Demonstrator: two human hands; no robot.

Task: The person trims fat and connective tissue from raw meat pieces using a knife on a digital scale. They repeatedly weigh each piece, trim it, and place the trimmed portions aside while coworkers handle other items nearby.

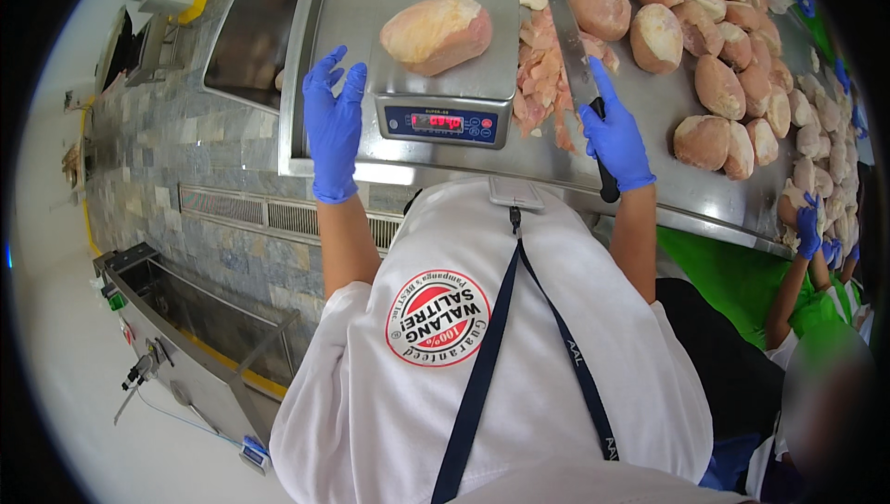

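My left hand (336, 128), in a blue glove, is raised beside the left edge of a digital scale (440, 122), its fingers apart and nothing in them. On the scale's steel plate rests one large, rounded piece of raw meat (436, 34), pink with pale yellowish fat. The scale's red display is lit. My gloved right hand (616, 138) grips the black handle of a long knife (567, 31), index finger stretched along the blade. That blade points away from me, over a heap of pink meat trimmings (540, 77) just right of the scale.
Many rounded meat pieces (718, 87) cover the steel table (640, 193) to the right. Further right, co-workers' blue-gloved hands (808, 226) are at the table. A dark-bottomed steel basin (255, 31) adjoins at left. A floor drain grate (269, 210) and a steel sink (185, 305) lie left.
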